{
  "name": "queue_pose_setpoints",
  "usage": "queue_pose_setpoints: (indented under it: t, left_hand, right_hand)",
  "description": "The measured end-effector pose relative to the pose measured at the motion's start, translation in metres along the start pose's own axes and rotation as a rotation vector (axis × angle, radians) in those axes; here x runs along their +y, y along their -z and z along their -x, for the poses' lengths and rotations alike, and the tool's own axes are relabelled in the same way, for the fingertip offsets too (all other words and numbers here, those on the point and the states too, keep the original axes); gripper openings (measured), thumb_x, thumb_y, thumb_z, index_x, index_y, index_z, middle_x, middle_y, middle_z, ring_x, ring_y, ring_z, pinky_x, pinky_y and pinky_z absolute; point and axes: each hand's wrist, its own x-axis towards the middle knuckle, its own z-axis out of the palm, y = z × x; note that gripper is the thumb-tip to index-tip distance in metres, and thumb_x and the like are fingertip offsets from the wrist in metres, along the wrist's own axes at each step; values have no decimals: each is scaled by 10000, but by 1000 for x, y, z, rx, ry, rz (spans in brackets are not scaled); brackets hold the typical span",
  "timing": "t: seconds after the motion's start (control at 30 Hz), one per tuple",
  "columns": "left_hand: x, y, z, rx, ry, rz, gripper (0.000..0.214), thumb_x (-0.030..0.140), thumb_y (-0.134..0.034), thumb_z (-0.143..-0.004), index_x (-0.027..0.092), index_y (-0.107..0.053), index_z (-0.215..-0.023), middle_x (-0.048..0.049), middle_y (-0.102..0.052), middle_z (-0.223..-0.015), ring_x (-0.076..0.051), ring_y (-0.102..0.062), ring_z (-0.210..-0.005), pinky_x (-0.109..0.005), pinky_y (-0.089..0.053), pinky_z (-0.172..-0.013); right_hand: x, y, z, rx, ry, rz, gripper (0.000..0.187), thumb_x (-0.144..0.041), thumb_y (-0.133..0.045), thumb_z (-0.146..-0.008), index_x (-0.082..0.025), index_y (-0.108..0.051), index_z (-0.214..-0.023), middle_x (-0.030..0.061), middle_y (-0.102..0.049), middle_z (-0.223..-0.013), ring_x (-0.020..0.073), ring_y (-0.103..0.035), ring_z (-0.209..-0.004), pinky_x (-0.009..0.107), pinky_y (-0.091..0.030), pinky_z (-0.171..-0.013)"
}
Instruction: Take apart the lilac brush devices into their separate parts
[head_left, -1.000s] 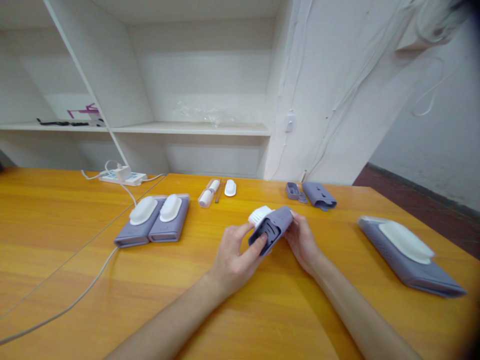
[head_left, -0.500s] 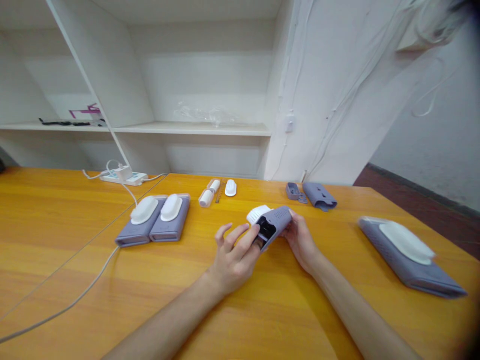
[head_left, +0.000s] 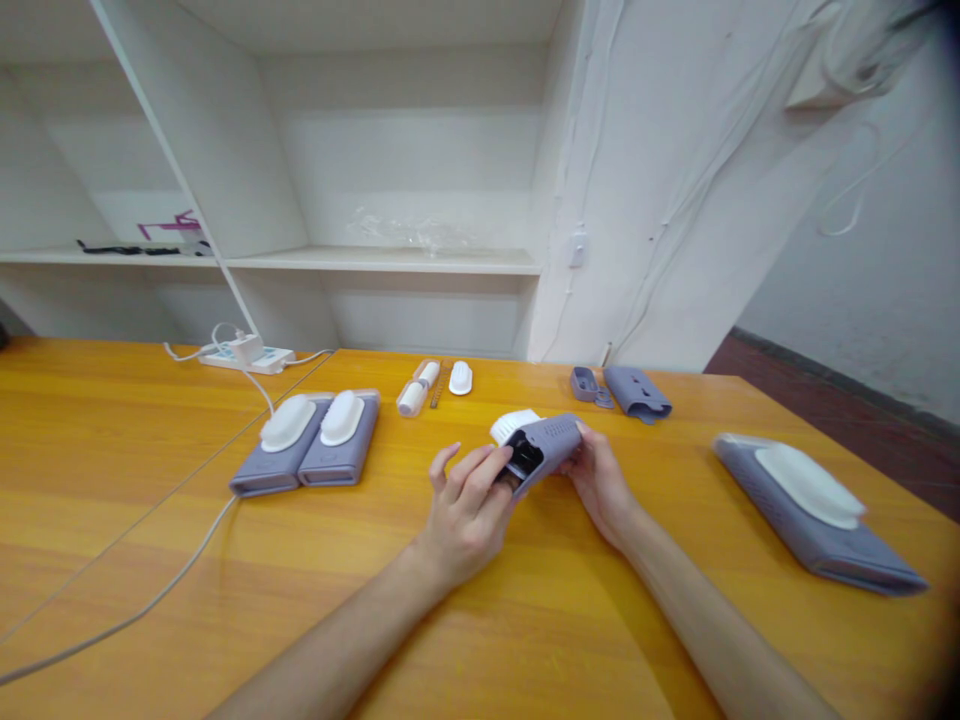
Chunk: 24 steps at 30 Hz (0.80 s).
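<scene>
Held item: one grey-purple casing (head_left: 553,440), aloft over the middle of the wooden table (head_left: 360,630), tilted, its dark open end toward the left. The right hand (head_left: 600,482) grasped its far end between thumb and fingers. The left hand (head_left: 466,508) had its fingertips at the mouth, partly blocking the view inside (whether they pinched the wall or something within could not be told). A white ribbed part (head_left: 513,424) showed behind the casing, half screened by it.

Left of the table: two grey-purple units with white tops, side by side, the outer unit (head_left: 268,468) and the inner unit (head_left: 339,462). A grey cable (head_left: 169,582) ran from the outer unit's near corner toward the edge. Behind: a power strip (head_left: 274,360) with a white adapter (head_left: 246,348) plugged in.

Back row, beyond the hands: a clear pack of white cylinders (head_left: 417,389), a thin brown strip (head_left: 436,386), a white ribbed cap (head_left: 461,378); farther right, a small purple box (head_left: 584,383) and a purple sleeve (head_left: 636,390).

Right: one larger unit (head_left: 806,530), white-topped, well apart from the right hand.

Shelf (head_left: 360,258): crumpled clear film (head_left: 429,235).
</scene>
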Motion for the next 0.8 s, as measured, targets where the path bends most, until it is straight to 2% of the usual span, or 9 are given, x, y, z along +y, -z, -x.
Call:
queue_pose_setpoints:
  t: [0.13, 0.23, 0.4, 0.5, 0.57, 0.63, 0.7, 0.8]
  left_hand:
    - [-8, -4, 3, -27, 215, 109, 357, 151, -656, -764, 191, -511, -1088, -152, -503, -1222, -269, -478, -1175, -473, -390, -987]
    - [-19, -10, 5, -71, 390, 302, 379, 191, -642, -787, 190, -433, -1104, -136, -528, -1173, -242, -518, -1128, -433, -433, -949]
    - [-27, -18, 5, -148, 715, 656, 485, 336, -752, -699, 222, -373, -979, -99, -533, -1172, -223, -531, -1135, -403, -434, -967]
    - [-29, -20, 6, -144, 890, 775, 442, 370, -693, -758, 219, -362, -1010, -114, -489, -1237, -218, -484, -1211, -409, -377, -1032]
    - [-33, -19, 7, -211, 986, 828, 460, 400, -661, -783, 211, -352, -1067, -122, -504, -1219, -223, -510, -1179, -412, -390, -1014]
    - [-37, -16, 7, -344, 1012, 863, 532, 421, -665, -773, 206, -340, -1134, -120, -544, -1167, -232, -561, -1091, -412, -435, -950]
    - [-40, -11, 7, -444, 965, 842, 613, 412, -694, -744, 204, -329, -1191, -114, -555, -1151, -237, -570, -1051, -411, -446, -924]
    - [-40, -8, 6, -445, 899, 760, 806, 373, -767, -658, 202, -276, -1275, -109, -533, -1170, -245, -544, -1083, -416, -414, -964]
  right_hand:
    - [-3, 7, 4, -80, 36, -20, 267, -421, -620, -804, -219, -645, -977, 20, -647, -990, 196, -555, -936, 304, -452, -793]
    - [-4, 10, 7, -123, 75, 19, 264, -316, -694, -770, -217, -628, -1006, 24, -627, -1029, 187, -550, -981, 309, -421, -879]
    - [-1, 11, 9, -98, 123, 137, 389, -263, -769, -701, -233, -596, -1048, 12, -598, -1027, 163, -546, -950, 274, -426, -845]
    - [-1, 12, 10, -156, 104, 221, 455, -258, -794, -667, -239, -576, -1066, 24, -595, -1062, 181, -560, -956, 295, -443, -839]
    - [-3, 13, 10, -204, 87, 274, 481, -255, -806, -650, -246, -568, -1068, 29, -601, -1087, 192, -570, -972, 311, -450, -854]
    - [-3, 14, 9, -235, 84, 317, 505, -257, -816, -633, -250, -566, -1072, 35, -604, -1128, 204, -567, -1024, 326, -446, -898]
    - [-3, 14, 7, -247, 86, 359, 539, -262, -831, -604, -245, -570, -1075, 49, -598, -1174, 220, -551, -1088, 349, -425, -957]
    - [3, 15, 1, -250, 96, 412, 559, -297, -843, -572, -222, -586, -1063, 81, -578, -1234, 250, -515, -1169, 391, -379, -1028]
